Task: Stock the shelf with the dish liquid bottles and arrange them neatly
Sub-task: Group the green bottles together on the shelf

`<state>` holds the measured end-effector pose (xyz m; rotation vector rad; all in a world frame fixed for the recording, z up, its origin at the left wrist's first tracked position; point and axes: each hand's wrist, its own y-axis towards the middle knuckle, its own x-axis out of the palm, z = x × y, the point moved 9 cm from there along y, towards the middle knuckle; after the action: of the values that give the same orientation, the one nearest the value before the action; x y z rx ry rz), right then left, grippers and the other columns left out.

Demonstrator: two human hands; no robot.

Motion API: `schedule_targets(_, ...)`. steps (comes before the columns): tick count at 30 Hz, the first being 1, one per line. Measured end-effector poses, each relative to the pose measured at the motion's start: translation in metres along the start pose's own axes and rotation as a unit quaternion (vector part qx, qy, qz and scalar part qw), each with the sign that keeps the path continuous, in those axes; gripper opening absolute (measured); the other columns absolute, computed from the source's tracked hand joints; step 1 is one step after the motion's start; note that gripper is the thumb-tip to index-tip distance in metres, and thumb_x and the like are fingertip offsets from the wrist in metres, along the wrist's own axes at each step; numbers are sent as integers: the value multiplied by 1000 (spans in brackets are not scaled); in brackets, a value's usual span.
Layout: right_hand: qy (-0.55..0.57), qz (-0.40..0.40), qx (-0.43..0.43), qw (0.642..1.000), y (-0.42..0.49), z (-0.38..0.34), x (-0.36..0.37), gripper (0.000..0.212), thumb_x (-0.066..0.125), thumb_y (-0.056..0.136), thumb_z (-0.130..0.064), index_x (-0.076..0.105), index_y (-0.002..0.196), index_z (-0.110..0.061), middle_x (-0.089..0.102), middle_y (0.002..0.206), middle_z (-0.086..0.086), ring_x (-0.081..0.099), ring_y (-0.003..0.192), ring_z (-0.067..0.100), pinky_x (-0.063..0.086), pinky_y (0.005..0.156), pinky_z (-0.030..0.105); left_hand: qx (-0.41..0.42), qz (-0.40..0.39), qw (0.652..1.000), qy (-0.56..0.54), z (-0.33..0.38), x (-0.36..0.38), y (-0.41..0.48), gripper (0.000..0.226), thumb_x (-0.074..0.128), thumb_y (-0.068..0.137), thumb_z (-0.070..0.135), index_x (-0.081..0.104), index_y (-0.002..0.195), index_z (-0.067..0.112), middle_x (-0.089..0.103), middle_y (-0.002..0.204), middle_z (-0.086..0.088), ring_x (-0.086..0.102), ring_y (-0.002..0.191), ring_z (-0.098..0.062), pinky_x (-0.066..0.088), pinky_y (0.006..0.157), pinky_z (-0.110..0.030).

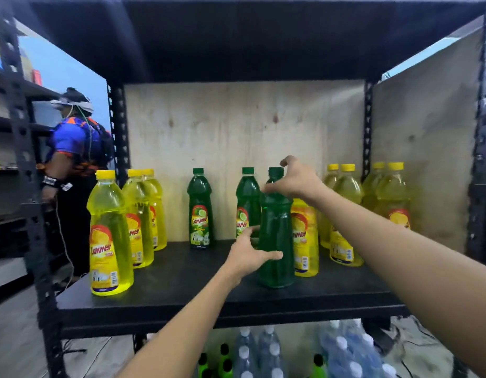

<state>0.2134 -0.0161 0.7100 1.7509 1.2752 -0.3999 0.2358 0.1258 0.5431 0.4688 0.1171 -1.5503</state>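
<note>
A green dish liquid bottle (276,241) stands upright on the black shelf board (181,285), its label turned away from me. My left hand (246,255) grips its lower body, thumb across the front. My right hand (293,180) pinches its neck just under the green cap. Two more green bottles (199,211) (246,200) stand behind near the plywood back. Yellow bottles stand in a row at the left (109,236), one directly right of the held bottle (304,236), and several at the back right (345,214).
Black metal uprights (37,214) frame the shelf, with plywood panels at the back and right. Water bottles (343,353) and green-capped bottles fill the level below. A person in a blue shirt (72,165) stands at the neighbouring rack on the left.
</note>
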Motion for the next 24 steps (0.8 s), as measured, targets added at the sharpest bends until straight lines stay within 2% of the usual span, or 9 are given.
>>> schedule_targets(4,36,43,-4,998,-10,7,12,85,85,67,-53,48,132,-13,66,122,9,62,114,32,54,87,36,36,134,987,76,11,1,-20,87,91,65,42,47,138,27,60,129,2,55,122,-19,49,103,-37)
schedule_targets(7,113,43,-1,993,-11,9,16,73,89,67,-39,55,126,-13,68,114,7,66,106,27,53,80,30,51,186,976,104,12,-2,-32,85,90,62,49,44,132,31,57,127,8,56,118,-16,50,100,-37)
schedule_targets(10,253,-79,4,964,-4,12,30,69,85,69,-13,55,131,-12,73,108,9,72,97,26,61,84,42,57,144,985,72,3,-10,-28,92,94,52,52,40,124,35,54,122,7,56,110,-11,52,94,-32)
schedule_targets(12,323,-149,-6,934,-6,9,35,67,77,73,0,55,135,-15,74,110,10,71,103,26,58,93,47,46,69,995,50,-6,-12,-20,107,96,46,54,39,135,35,54,130,6,55,117,-11,50,101,-33)
schedule_targets(15,343,-191,-29,919,-10,1,45,70,79,74,-5,53,137,-21,72,115,11,68,109,28,53,99,48,30,24,998,57,-12,-15,-17,124,96,41,57,35,146,34,57,138,9,54,127,-12,47,109,-37)
schedule_targets(17,302,-161,-29,939,-13,-5,56,84,92,64,-23,51,137,-23,72,117,8,69,105,25,57,88,38,31,73,995,63,-10,-22,-21,122,96,40,57,40,144,30,61,126,12,58,118,-7,48,104,-29)
schedule_targets(19,269,-100,-27,958,-10,-8,57,90,95,59,-26,52,137,-21,71,115,6,70,102,22,58,79,32,29,140,987,67,-6,-26,-29,119,96,39,59,43,140,27,61,114,14,59,109,-6,50,100,-28)
schedule_targets(21,271,-103,-33,956,-5,-17,61,90,94,63,-16,51,142,-17,70,120,8,68,105,25,58,88,39,18,202,976,77,-4,-30,-36,120,93,38,64,40,139,26,62,123,7,59,118,-15,50,103,-36)
schedule_targets(24,271,-149,-66,949,0,-36,73,86,90,65,-7,52,142,-15,69,124,8,67,108,23,55,96,42,-8,271,956,113,-9,-48,-37,124,90,46,65,31,147,25,49,143,0,46,135,-23,45,108,-44)
